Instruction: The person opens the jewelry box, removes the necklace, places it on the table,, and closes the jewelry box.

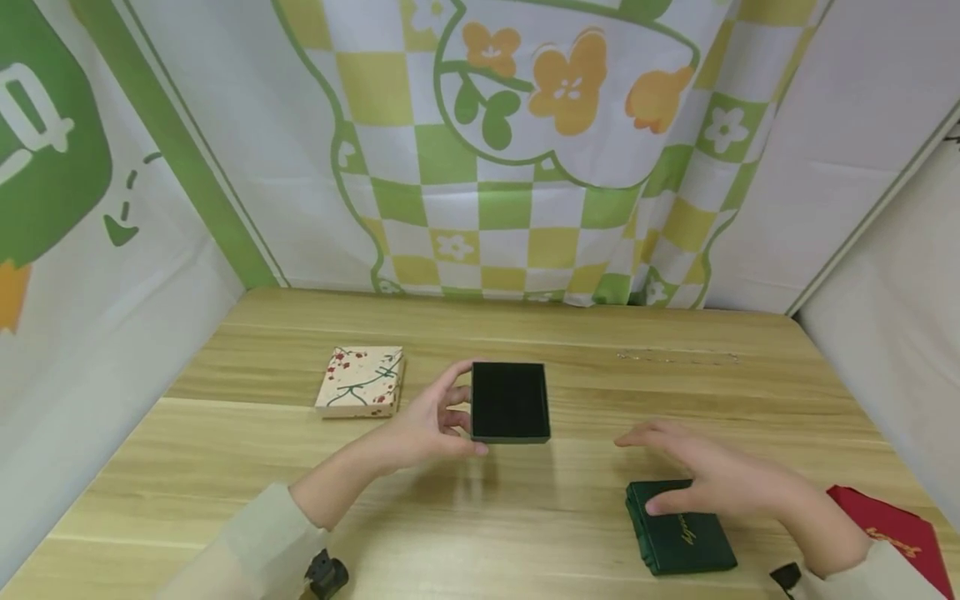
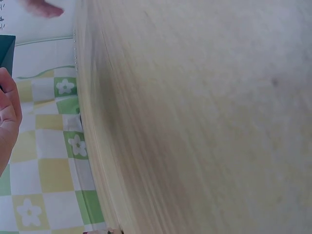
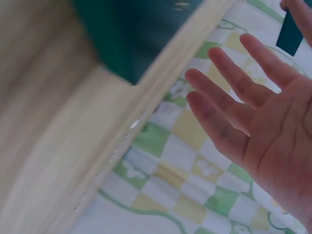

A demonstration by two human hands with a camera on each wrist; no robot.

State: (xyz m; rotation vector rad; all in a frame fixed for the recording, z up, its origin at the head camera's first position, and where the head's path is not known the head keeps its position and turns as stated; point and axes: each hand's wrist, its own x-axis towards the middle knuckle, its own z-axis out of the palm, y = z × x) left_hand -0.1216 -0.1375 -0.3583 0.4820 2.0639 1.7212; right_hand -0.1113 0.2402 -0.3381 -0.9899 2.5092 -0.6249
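One open square box (image 1: 510,402), black inside with a dark green outer wall, raised above the middle of the desk (image 1: 525,533); its left side is clamped between the thumb and curled fingers of the left hand (image 1: 420,427). One right hand (image 1: 723,477), gripping nothing, fingers extended and spaced apart, well apart from the left; it is above a green gold-lettered item (image 1: 693,543), which its thumb overlaps in the head view, though contact cannot be told. One red item (image 1: 909,529), also gold-lettered, at the desk's near right edge, partly behind the right forearm. One fine silvery chain (image 1: 636,358), laid out lengthwise toward the far right of the desk, beyond the right hand. One cream box (image 1: 362,383), patterned with red blossoms and green lines, flat on the desk to the left of the left hand. Backdrop: one hanging cloth (image 1: 506,204), green, yellow and white checks with orange flowers, behind the desk's far edge.
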